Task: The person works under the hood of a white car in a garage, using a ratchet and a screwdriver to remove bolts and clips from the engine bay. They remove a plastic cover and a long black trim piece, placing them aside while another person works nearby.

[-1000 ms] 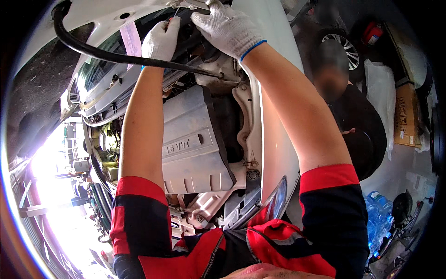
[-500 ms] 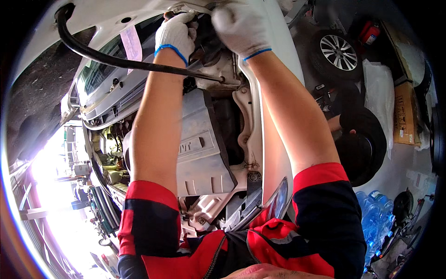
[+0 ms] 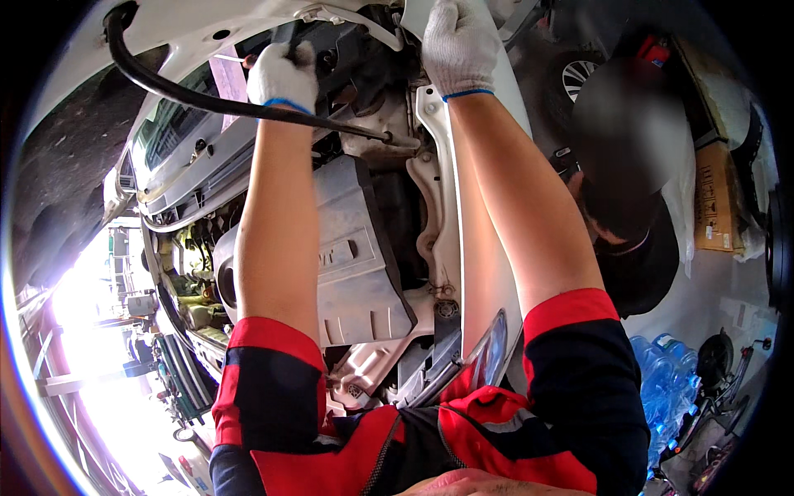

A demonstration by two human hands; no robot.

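I am leaning over a car's engine bay, a white knit glove on each hand. My left hand [image 3: 284, 76] is closed, up beside the base of the windscreen. A thin tool with a reddish part [image 3: 247, 61] sticks out on its left side; the rest is hidden by the glove. My right hand [image 3: 461, 48] is at the rear upper edge of the white fender [image 3: 486, 198], fingers curled against the panel and partly cut off by the top of the picture. Between my forearms lies the grey plastic engine cover [image 3: 351, 256].
A black prop rod [image 3: 240, 112] slants across above my left forearm, up to the raised hood [image 3: 178, 26]. On the right, a person in dark clothes [image 3: 628, 240] crouches near a wheel [image 3: 576, 80]. Beyond are a cardboard box [image 3: 718, 198] and blue plastic bottles [image 3: 666, 384].
My left hand has moved left and slightly down. My right hand has shifted right, away from the left one, onto the fender's edge. The crouching person has raised their upper body.
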